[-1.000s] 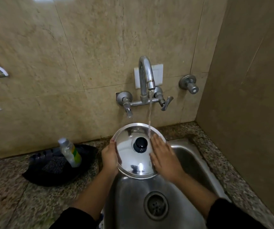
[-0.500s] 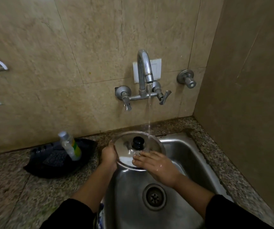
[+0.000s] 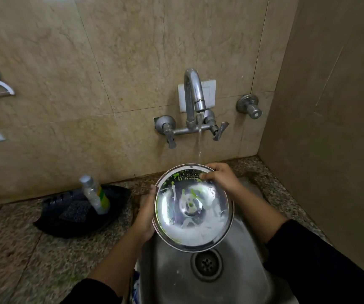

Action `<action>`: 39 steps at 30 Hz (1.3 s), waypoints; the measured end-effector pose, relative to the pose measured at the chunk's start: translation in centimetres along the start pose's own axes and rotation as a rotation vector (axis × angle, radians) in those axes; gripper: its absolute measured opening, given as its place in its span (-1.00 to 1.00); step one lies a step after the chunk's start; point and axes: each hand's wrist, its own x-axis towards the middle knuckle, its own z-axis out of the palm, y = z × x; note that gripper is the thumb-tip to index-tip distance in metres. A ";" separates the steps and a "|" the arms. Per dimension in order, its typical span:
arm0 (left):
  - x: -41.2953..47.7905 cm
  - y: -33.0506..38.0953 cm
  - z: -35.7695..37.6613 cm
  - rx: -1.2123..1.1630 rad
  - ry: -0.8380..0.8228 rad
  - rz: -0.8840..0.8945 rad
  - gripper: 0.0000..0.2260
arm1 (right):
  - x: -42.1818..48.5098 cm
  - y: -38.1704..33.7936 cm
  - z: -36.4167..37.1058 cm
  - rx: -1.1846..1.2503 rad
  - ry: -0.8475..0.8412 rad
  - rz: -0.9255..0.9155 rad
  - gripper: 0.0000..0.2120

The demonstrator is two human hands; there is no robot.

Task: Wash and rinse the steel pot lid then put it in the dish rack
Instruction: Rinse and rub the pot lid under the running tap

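Beige stone tiles back the scene, with a speckled granite counter (image 3: 18, 249) below and a steel sink (image 3: 176, 279) set into it at the corner. You hold the steel pot lid (image 3: 193, 208) over the basin, above the drain (image 3: 206, 264), its hollow underside turned up toward you and tilted. Your left hand (image 3: 144, 216) grasps the lid's left rim, thumb over the edge at the upper left. Your right hand (image 3: 220, 177) clamps the far rim at the upper right, fingers curled over onto the inner face. Both grips are closed on the lid. White suds and greenish streaks smear the inner face, thickest along the lower edge and near the top. Dark sleeves cover both forearms at the bottom of the view.

Wall tap (image 3: 195, 104) runs; its stream (image 3: 199, 141) falls toward the lid's far edge, though whether it strikes the metal or passes just behind is hard to tell from this angle. A separate valve knob (image 3: 250, 107) sits to the tap's right.

On the counter to your left, a black tray (image 3: 78, 213) holds a clear bottle with a yellow-green label (image 3: 96, 195), leaning, and a dark scrub pad (image 3: 74, 212) beside it.
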 end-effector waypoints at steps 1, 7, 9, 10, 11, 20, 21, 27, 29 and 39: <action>-0.2 0.0 0.2 -0.002 -0.010 0.024 -0.52 | 0.5 0.3 0.0 -0.019 0.038 0.012 -0.93; -0.2 -0.3 2.9 -0.084 0.071 0.041 -0.59 | 0.0 2.1 2.9 -1.124 0.175 -0.317 -0.54; 0.1 -0.4 3.7 -0.099 0.102 0.008 -0.54 | -1.5 2.8 5.1 -1.129 -0.050 -0.425 -0.40; 0.5 -0.4 4.0 -0.107 0.113 0.014 -0.53 | -2.3 3.3 5.8 -1.129 -0.160 -0.479 -0.40; 0.9 -0.4 3.9 -0.104 0.125 0.021 -0.53 | -3.2 3.9 6.0 -1.137 -0.249 -0.520 -0.41; -0.4 -0.3 3.6 -0.077 0.217 0.063 -0.60 | -2.8 5.8 -0.1 -1.319 0.008 -0.170 -0.17; -0.5 -0.5 3.9 -0.092 0.198 0.035 -0.59 | -2.1 5.3 0.8 -1.275 0.021 -0.197 -0.22; -0.7 1.0 4.4 -0.198 0.117 0.063 -0.68 | -5.3 3.6 5.4 -1.151 -0.360 -0.506 -0.31; -0.8 1.3 3.7 -0.194 0.164 0.103 -0.73 | -6.2 4.5 3.6 -1.217 -0.367 -0.536 -0.38; -2.0 1.3 5.0 -0.063 -0.035 0.163 -0.84 | 0.8 1.2 3.9 -1.048 -0.210 -0.567 -0.55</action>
